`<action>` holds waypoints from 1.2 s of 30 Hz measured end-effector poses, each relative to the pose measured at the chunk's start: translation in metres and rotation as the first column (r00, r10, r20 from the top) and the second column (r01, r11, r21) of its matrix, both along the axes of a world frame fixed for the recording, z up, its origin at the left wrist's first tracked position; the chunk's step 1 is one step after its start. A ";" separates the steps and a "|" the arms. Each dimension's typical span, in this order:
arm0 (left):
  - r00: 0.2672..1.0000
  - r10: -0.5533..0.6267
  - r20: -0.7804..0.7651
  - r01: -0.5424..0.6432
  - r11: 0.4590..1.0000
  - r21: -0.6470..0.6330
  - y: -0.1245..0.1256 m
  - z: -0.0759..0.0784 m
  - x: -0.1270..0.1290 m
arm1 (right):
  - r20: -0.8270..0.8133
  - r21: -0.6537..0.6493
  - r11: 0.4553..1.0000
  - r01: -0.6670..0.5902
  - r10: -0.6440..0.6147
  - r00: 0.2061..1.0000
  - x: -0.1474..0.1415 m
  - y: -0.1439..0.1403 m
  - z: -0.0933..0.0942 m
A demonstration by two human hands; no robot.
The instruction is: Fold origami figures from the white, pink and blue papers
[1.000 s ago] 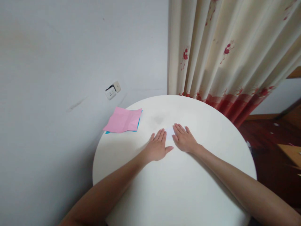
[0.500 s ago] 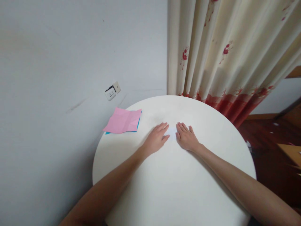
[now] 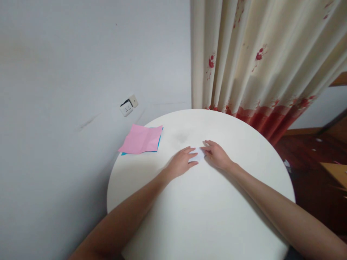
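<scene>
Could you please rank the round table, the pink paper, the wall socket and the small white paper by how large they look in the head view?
1. round table
2. pink paper
3. wall socket and small white paper: alike; paper partly hidden.

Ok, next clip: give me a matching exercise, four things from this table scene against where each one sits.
Things:
1. pink paper
2. small white paper
3. wall socket
4. curtain

Places:
A. hanging behind the table, right of the wall
B. between the left hand and right hand
C. on the wall, above the table's left edge
D. on the table's far left edge, over a blue sheet

Pairs: 1-D, 2-B, 3-C, 4-A
</scene>
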State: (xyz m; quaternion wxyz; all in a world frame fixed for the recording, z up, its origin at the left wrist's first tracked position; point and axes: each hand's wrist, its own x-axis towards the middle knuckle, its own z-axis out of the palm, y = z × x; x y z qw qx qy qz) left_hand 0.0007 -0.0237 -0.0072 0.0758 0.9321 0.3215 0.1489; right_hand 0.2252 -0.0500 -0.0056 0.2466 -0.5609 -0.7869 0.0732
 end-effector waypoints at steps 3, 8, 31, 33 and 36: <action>0.999 0.031 0.042 -0.031 0.999 0.005 0.005 -0.002 -0.002 | -0.024 0.050 0.995 -0.086 0.087 0.996 0.003 0.001 0.000; 0.998 0.038 0.058 -0.040 0.999 0.030 0.007 0.004 -0.004 | 0.000 0.039 0.988 -0.148 0.148 0.989 0.002 -0.002 0.002; 0.947 0.271 0.175 -0.260 0.962 -0.084 0.007 0.007 0.007 | 0.152 -0.001 0.985 0.172 -0.170 0.974 -0.020 -0.001 0.011; 0.959 0.229 0.169 -0.226 0.973 -0.036 0.008 0.006 0.007 | 0.153 -0.002 0.979 0.206 -0.204 0.967 -0.021 0.001 0.009; 0.972 0.215 0.092 -0.220 0.974 0.047 0.007 0.005 0.007 | 0.139 0.003 0.972 0.233 -0.231 0.963 -0.021 0.002 0.007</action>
